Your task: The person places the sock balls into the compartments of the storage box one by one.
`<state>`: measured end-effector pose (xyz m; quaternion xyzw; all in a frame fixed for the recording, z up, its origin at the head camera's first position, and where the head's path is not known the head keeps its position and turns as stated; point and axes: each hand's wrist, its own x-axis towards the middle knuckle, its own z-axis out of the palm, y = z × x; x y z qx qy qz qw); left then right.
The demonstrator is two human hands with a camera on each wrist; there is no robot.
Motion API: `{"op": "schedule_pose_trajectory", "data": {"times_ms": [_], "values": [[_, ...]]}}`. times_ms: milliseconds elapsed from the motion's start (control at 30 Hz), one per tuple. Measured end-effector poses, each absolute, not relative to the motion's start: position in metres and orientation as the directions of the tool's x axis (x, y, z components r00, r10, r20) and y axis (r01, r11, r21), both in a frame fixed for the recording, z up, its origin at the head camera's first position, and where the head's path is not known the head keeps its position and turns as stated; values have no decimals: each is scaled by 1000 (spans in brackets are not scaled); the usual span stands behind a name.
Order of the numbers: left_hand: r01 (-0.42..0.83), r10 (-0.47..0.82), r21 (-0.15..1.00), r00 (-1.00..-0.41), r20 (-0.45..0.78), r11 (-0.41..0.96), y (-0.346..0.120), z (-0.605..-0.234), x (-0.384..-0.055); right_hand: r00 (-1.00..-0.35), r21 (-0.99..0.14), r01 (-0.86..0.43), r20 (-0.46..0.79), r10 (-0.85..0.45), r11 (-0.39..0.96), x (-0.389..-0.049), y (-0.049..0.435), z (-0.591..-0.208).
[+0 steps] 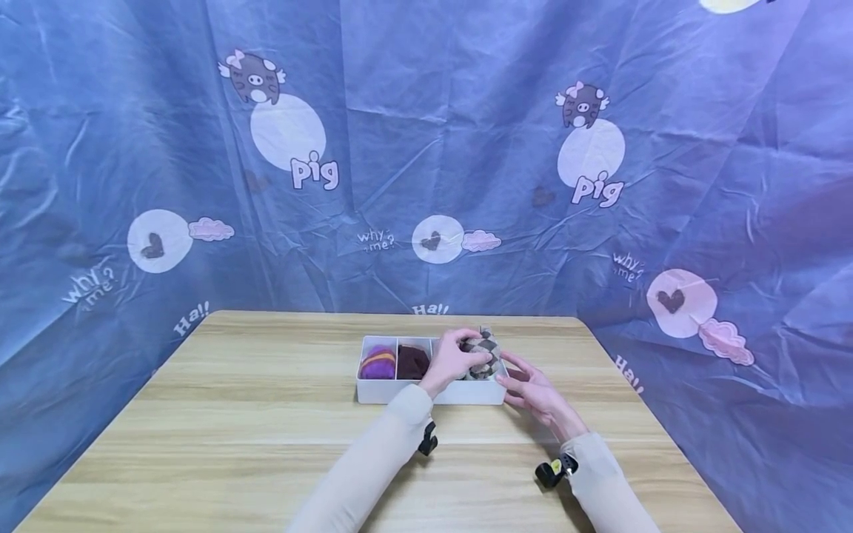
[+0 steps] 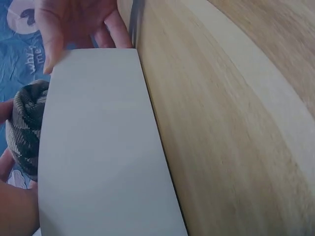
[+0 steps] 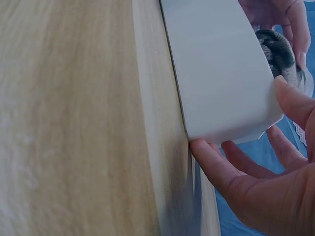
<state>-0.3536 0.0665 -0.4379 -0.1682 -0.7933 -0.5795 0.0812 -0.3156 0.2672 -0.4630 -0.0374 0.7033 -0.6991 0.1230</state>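
Note:
A white divided box (image 1: 406,392) stands on the table, its long side toward me. My left hand (image 1: 449,364) reaches over it and pinches a rolled-up argyle sock (image 1: 492,346) at the rightmost compartment. Grey and dark knit of that sock bulges above the rim in both wrist views. At the box's right end, my right hand (image 1: 541,398) grips the wall, thumb on the top edge and fingers spread along the end (image 3: 226,140). A purple sock roll with an orange stripe (image 1: 378,363) lies in the leftmost compartment. Beside it sits a dark brown roll (image 1: 413,362).
The light wood table (image 1: 253,429) extends to both sides and in front of the box. Behind its far edge hangs a blue cloth (image 1: 400,170) printed with pigs and clouds, which also runs along both sides. My left forearm crosses before the box's middle, covering part of it.

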Motion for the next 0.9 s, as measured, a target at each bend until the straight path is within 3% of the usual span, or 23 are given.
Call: {"op": "schedule_pose_trajectory", "data": {"times_ms": [533, 900], "values": [[353, 228, 838, -933, 280, 416, 66, -437, -350, -964, -992, 122, -122, -237, 16, -312, 267, -462], [305, 242, 911, -940, 241, 277, 61, -437, -351, -964, -992, 122, -122, -235, 16, -313, 266, -461]]}}
